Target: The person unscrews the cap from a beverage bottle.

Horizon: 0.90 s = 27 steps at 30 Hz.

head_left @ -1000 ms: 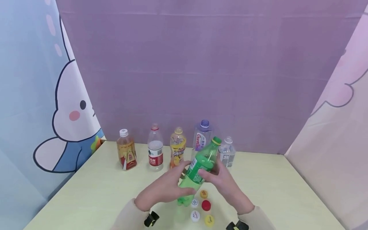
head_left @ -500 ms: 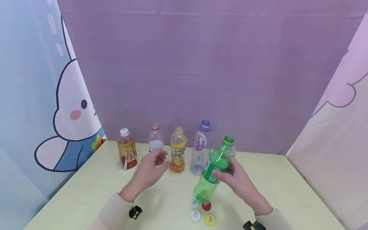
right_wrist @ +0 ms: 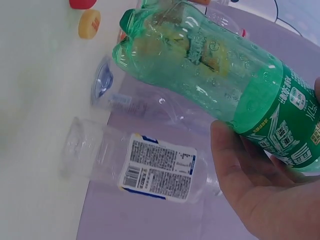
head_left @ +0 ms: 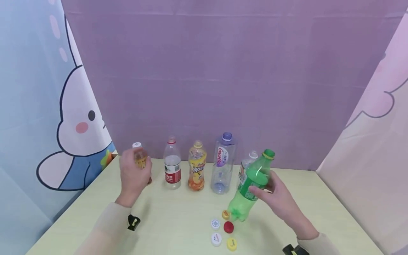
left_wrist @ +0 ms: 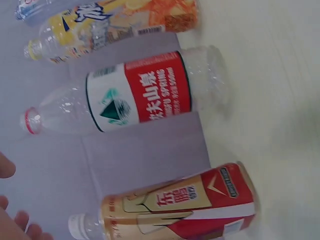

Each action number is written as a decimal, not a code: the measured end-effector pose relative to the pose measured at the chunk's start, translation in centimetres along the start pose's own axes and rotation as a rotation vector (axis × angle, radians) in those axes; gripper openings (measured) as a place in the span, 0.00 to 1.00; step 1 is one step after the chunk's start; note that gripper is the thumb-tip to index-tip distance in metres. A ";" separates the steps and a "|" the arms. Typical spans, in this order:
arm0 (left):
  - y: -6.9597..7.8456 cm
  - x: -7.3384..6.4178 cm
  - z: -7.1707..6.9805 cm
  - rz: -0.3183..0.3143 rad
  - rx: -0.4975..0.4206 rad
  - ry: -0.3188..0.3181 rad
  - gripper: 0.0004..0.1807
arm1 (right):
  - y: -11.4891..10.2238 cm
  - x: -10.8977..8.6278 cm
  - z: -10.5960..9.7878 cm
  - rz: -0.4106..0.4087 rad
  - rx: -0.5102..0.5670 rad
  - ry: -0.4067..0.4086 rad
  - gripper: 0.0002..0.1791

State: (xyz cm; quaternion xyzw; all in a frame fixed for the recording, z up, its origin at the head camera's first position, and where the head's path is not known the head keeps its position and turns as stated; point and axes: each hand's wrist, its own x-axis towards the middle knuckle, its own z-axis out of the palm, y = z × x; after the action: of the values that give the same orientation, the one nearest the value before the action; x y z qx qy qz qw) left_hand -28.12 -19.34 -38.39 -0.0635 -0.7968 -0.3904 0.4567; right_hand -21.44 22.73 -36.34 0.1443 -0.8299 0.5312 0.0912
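Observation:
My right hand (head_left: 280, 194) grips a green soda bottle (right_wrist: 200, 65) round its label, the bottle tilted with its green cap up to the right and its base just above the table. My left hand (head_left: 134, 173) is in front of the gold-and-red drink bottle (left_wrist: 185, 205) with a white cap at the far left, partly hiding it in the head view. In the left wrist view, the left fingers (left_wrist: 7, 167) appear apart from that bottle. Beside it stands a clear water bottle (left_wrist: 150, 92) with a red-and-white label, its mouth uncapped.
An uncapped bottle with a yellow label (head_left: 197, 168), a tall clear bottle (head_left: 222, 166) and a small clear bottle (right_wrist: 160, 167) continue the row at the back. Several loose caps, among them a red cap (head_left: 228, 227) and a yellow cap (head_left: 232, 244), lie in front on the pale table (head_left: 178, 226).
The left hand has let go of the green soda bottle and moved left to the gold-and-red bottle. The right hand has carried the soda bottle to the right.

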 end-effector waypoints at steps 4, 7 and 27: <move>-0.8 0.0 -0.1 -0.112 0.059 0.004 0.32 | -0.1 -0.1 -0.8 -0.031 -0.027 0.009 0.35; -1.3 0.2 -0.2 -0.201 0.099 -0.050 0.40 | -0.1 -0.1 -1.6 -0.045 -0.050 0.015 0.35; -5.7 1.7 -0.3 -0.554 0.041 -0.432 0.45 | 0.6 -0.2 -5.1 -0.008 -0.175 0.053 0.37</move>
State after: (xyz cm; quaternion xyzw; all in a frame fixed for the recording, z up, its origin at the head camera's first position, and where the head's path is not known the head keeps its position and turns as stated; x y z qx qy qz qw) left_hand -31.48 -23.90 -40.25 0.0829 -0.8698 -0.4608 0.1554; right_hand -21.46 27.64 -34.83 0.1249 -0.8698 0.4600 0.1273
